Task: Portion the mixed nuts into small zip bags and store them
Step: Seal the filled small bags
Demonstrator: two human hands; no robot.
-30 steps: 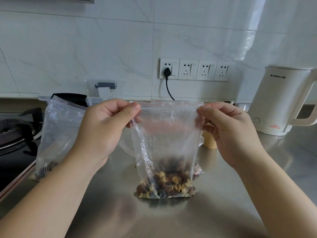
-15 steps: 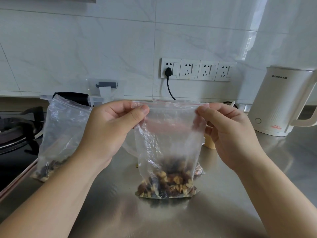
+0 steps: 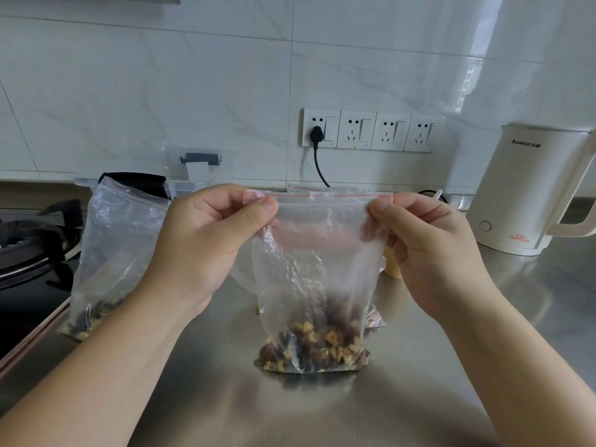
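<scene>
A clear zip bag point(image 3: 319, 272) with a red seal line stands upright on the steel counter point(image 3: 419, 398), its bottom filled with mixed nuts point(image 3: 314, 346). My left hand point(image 3: 206, 246) pinches the bag's top left corner between thumb and fingers. My right hand point(image 3: 429, 250) pinches the top right corner. A second clear bag point(image 3: 113, 253) with some nuts in its bottom stands at the left, behind my left forearm. Part of another nut packet point(image 3: 374, 319) shows behind the held bag.
A white electric kettle point(image 3: 529, 188) stands at the right rear. A gas hob point(image 3: 29, 246) lies at the left edge. A row of wall sockets point(image 3: 371, 130) with one black plug is on the tiled wall. A tan cup point(image 3: 393, 269) is partly hidden behind my right hand.
My left hand's pinch has slid a little rightward along the bag's top seal. The bag and my right hand stay in place.
</scene>
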